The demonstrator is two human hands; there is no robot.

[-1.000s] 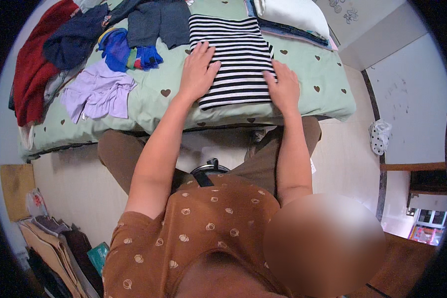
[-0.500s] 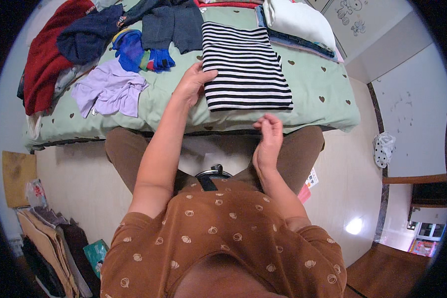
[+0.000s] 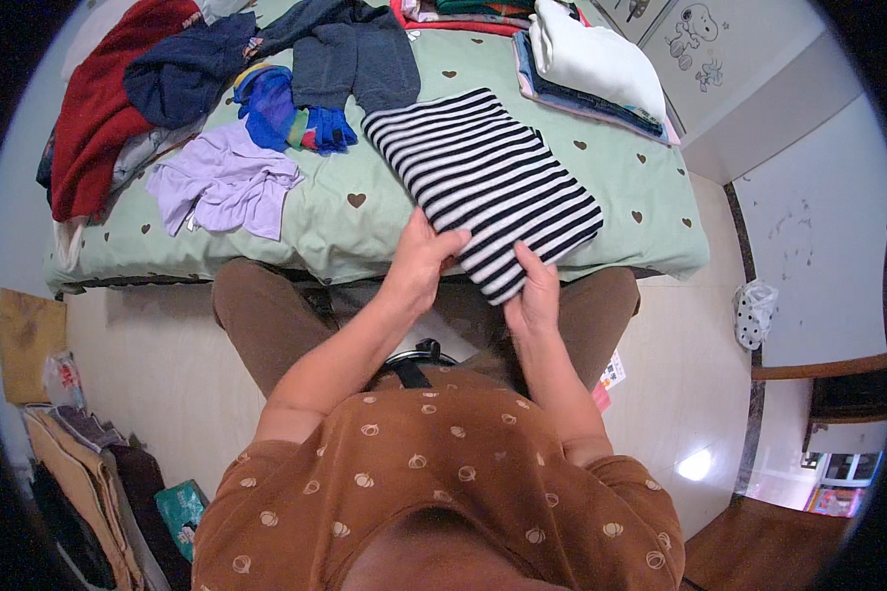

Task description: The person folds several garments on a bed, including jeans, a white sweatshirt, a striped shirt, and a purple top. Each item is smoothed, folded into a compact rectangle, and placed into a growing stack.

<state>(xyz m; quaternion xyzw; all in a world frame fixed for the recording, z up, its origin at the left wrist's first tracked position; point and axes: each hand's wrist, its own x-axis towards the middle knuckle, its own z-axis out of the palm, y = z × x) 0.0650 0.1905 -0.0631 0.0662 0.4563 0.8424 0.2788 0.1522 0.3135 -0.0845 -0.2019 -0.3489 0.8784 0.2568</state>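
Observation:
A folded black-and-white striped garment (image 3: 488, 187) lies turned at an angle on the green bedspread (image 3: 365, 231), its near corner reaching over the bed's front edge. My left hand (image 3: 422, 261) grips its left near side, thumb on top and fingers underneath. Close to the near corner, my right hand (image 3: 534, 288) pinches the edge, also with the thumb above. The fingers below the cloth are hidden in both hands.
Left on the bed are a crumpled lilac garment (image 3: 227, 182), a bright blue piece (image 3: 266, 108), a navy one (image 3: 182, 79), a red one (image 3: 108, 113) and dark grey clothing (image 3: 360, 64). A folded stack topped with white cloth (image 3: 596, 64) sits back right.
The striped garment has turned and come toward me, its near corner now past the bed edge. My right hand, empty before, has taken hold of it; my left hand has moved nearer with it.

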